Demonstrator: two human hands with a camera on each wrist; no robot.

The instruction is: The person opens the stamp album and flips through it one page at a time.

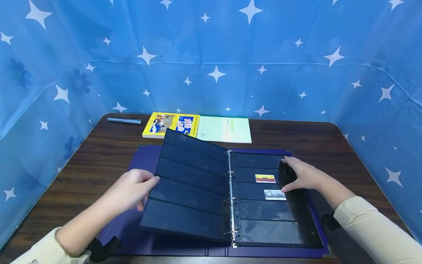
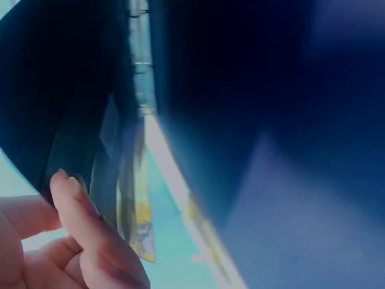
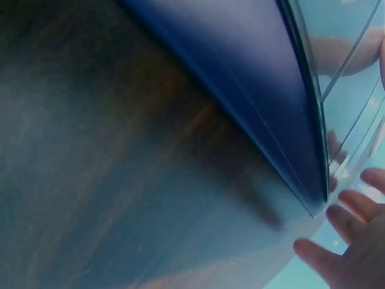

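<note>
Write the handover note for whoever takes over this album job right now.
Left hand: fingers pinch the outer edge of a dark plastic pocket page, held lifted and tilted above the purple ring binder.
Right hand: rests flat on the right-hand pocket page, beside two small stamps in its pockets.
Done: binder open, two stamps in pockets.
Left: the lifted page is not yet laid flat.
</note>
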